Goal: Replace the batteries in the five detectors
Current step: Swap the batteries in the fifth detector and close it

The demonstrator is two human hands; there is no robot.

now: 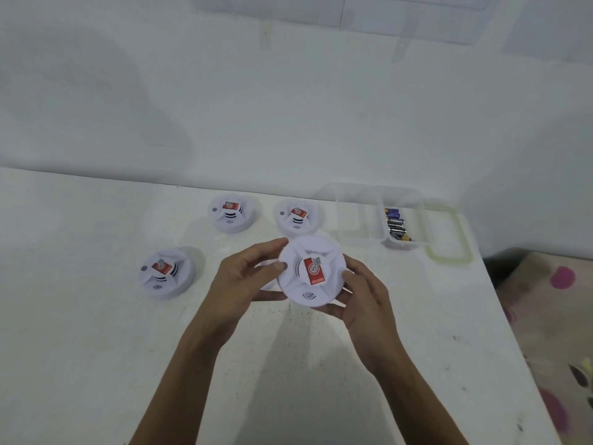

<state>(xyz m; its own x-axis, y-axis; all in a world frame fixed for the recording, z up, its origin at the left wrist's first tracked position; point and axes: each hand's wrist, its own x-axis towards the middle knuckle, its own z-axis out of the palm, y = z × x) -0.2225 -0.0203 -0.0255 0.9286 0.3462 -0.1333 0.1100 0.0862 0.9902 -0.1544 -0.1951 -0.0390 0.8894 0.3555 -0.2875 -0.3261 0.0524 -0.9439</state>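
Note:
Both hands hold a round white detector (316, 284) with a red sticker above the middle of the white table. My left hand (244, 284) grips its left rim with thumb and fingers, and my right hand (362, 300) curls round its right and lower rim. Three more white detectors with red stickers stand on the table: one at the left (167, 273), one further back (231, 213) and one beside it on the right (296, 216). Several batteries (396, 224) lie in a clear plastic container (378, 213) at the back right.
The container's green-rimmed lid (449, 232) lies right of it near the table's right edge (507, 316). A white wall rises close behind the table. Beyond the right edge is a patterned floor covering (552, 316).

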